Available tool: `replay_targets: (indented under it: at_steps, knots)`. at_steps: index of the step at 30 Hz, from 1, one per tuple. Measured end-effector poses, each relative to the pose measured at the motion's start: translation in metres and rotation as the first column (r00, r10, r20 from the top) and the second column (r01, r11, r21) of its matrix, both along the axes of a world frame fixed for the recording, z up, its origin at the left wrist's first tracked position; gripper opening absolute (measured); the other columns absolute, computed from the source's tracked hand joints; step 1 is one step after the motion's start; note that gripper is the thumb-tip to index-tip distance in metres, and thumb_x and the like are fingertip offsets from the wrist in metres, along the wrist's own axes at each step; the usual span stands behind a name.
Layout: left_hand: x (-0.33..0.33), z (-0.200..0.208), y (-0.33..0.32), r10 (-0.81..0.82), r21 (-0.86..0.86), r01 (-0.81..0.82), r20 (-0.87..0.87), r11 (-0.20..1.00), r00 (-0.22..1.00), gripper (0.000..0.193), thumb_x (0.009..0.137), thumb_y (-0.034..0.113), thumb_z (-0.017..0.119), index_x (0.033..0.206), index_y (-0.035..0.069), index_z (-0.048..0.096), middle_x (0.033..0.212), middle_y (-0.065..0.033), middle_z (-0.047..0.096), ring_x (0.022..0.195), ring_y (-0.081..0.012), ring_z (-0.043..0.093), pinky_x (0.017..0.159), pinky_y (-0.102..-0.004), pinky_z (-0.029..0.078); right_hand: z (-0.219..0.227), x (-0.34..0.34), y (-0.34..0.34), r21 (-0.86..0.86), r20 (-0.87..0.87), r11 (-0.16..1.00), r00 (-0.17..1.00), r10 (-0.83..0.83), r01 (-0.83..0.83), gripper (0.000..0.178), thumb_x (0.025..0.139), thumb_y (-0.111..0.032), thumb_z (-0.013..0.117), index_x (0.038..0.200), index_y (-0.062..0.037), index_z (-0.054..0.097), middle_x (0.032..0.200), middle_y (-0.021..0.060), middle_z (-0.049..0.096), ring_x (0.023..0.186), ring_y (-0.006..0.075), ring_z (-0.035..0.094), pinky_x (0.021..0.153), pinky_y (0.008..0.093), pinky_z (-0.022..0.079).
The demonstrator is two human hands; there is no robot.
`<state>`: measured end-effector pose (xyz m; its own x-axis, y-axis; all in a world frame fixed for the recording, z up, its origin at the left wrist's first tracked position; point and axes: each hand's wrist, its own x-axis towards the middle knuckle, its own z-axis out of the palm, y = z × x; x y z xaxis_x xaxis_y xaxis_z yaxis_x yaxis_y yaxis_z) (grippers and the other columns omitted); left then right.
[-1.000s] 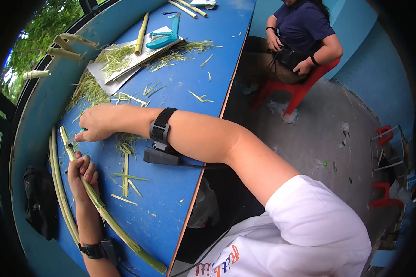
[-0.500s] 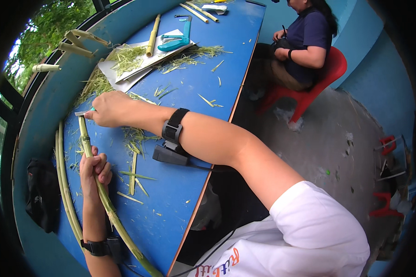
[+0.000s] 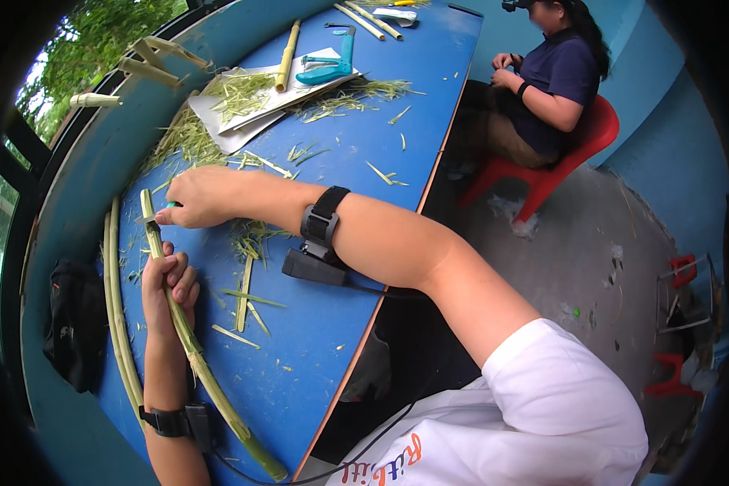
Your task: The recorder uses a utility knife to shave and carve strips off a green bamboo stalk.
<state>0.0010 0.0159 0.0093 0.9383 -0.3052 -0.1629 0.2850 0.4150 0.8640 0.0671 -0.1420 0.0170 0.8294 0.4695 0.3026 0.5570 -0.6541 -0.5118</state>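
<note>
A long, partly peeled bamboo pole [image 3: 198, 358] slants across the left part of the table, its top end pointing away from me. My left hand [image 3: 170, 282] is closed around it below the top, fingers wrapped over the front. My right hand [image 3: 201, 198] grips a knife; a bit of teal handle shows by the thumb, and most of the handle is hidden in the fist. The short metal blade [image 3: 144, 219] lies against the pole, between its top end and my left hand. Pale green shavings [image 3: 255, 239] lie beside the pole.
Two more poles [image 3: 115, 300] lie along the table's left side. Farther off, a teal hand saw [image 3: 332, 69] and a short bamboo piece [image 3: 287, 57] rest on white sheets [image 3: 227, 139] with shavings. A person [image 3: 547, 81] sits on a red chair [image 3: 599, 130] beyond the blue table's right edge.
The knife has moved from the pole's top end down along it, toward my left hand. My left hand keeps its hold. The view has shifted slightly, and the seated person's hands have moved.
</note>
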Motion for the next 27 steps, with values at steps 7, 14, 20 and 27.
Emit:
replay_targets:
  at_steps: [7,14,20,27]
  knots:
    - [0.002,-0.005,0.012,-0.028,-0.037,0.027,-0.047,0.999,0.998,0.006,0.084,0.012,0.044,0.087,0.011,0.040,0.055,0.0045,0.033,0.037,-0.0041,0.032,0.032,-0.0184,0.026,0.003,0.010,0.003,-0.074,-0.102,0.991,0.989,0.105,-0.112,0.057,0.083,-0.050,0.046,0.086,0.0056,0.060,0.090,0.0237,0.059,0.088,0.0359,0.057,0.077,0.0418,0.044]
    - [-0.004,-0.007,-0.009,-0.188,0.088,0.184,0.041,0.979,0.981,0.011,0.079,0.009,0.047,0.084,0.011,0.037,0.054,0.0030,0.033,0.037,-0.0049,0.032,0.033,-0.0189,0.023,-0.004,0.029,-0.020,0.043,0.031,0.988,0.988,-0.150,0.148,0.049,0.085,-0.046,0.045,0.075,0.0002,0.058,0.081,0.0219,0.059,0.082,0.0371,0.056,0.072,0.0434,0.043]
    - [0.001,-0.011,0.000,-0.229,-0.067,0.230,0.024,0.971,0.973,0.010,0.079,0.009,0.046,0.085,0.011,0.039,0.054,0.0032,0.033,0.038,-0.0057,0.032,0.035,-0.0192,0.026,-0.009,0.028,-0.023,0.012,0.072,0.982,0.979,-0.188,0.188,0.050,0.086,-0.047,0.043,0.073,-0.0005,0.057,0.080,0.0213,0.060,0.081,0.0381,0.056,0.073,0.0450,0.043]
    - [0.008,-0.013,0.005,-0.192,-0.256,0.175,-0.045,0.951,0.980,0.007,0.081,0.013,0.045,0.087,0.012,0.041,0.056,0.0037,0.034,0.041,-0.0066,0.034,0.040,-0.0195,0.029,-0.003,0.019,-0.017,0.075,0.044,0.997,0.999,-0.009,0.005,0.053,0.087,-0.048,0.042,0.069,0.0015,0.052,0.066,0.0184,0.054,0.068,0.0353,0.051,0.064,0.0422,0.040]
